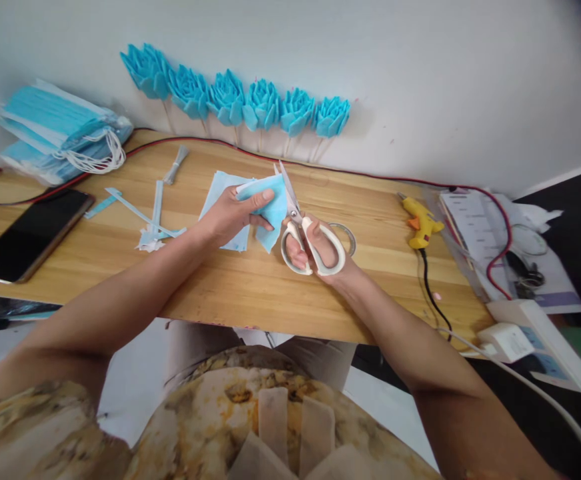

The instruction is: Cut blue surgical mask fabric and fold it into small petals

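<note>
Pinched between the thumb and fingers of my left hand point(233, 215) is a piece of blue mask fabric point(274, 203). My right hand point(323, 243) has its fingers through the white handles of a pair of scissors point(294, 212). The blades point away from me, slightly parted, at the right edge of the held fabric; whether they grip it I cannot tell. Under my left hand a pale blue fabric sheet point(220, 183) lies on the table. A roll of tape point(346, 235) lies partly hidden behind my right hand.
Several blue fabric flowers point(262, 105) on sticks lean against the wall. Stacked masks point(55, 123), a phone point(30, 233) and cut strips point(156, 217) lie left on the wooden table point(250, 293). At right are a yellow glue gun point(423, 223), a power strip point(545, 343) and a red-black cable point(400, 177).
</note>
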### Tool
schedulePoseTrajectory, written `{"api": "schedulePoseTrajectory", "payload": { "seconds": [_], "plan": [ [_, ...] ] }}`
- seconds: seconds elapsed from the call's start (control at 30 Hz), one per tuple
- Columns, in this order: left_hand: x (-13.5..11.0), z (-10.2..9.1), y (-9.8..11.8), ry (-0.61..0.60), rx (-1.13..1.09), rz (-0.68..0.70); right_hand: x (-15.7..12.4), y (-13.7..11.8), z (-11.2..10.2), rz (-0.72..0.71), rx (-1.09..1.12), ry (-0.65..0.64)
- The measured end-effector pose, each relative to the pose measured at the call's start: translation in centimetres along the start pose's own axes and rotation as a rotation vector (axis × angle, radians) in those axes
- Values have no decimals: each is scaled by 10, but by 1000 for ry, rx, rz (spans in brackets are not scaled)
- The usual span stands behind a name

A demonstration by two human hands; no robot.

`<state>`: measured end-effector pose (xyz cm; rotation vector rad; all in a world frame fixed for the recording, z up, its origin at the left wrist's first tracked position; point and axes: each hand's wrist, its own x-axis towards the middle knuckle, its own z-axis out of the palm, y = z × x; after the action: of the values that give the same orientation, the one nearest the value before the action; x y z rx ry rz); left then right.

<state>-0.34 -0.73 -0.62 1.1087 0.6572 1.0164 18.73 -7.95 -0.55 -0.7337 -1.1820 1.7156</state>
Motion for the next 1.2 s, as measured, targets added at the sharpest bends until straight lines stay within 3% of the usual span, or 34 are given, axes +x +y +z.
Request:
{"api": "schedulePoseTrajectory", "payload": {
  "seconds": [0.27,0.5,0.97,1.2],
  "plan": [
    [0,-2,0,50,29,41,2,-4,-2,39,-36,-110],
    [3,-4,-1,118,-2,66,3,-5,-2,32,-32,-123],
    [-1,-3,-4,-22,97,4,3,-1,-8,-16,-45,-152],
    [0,-3,-6,39,155,23,3,0,-4,16,-17,-68]
  ]
}}
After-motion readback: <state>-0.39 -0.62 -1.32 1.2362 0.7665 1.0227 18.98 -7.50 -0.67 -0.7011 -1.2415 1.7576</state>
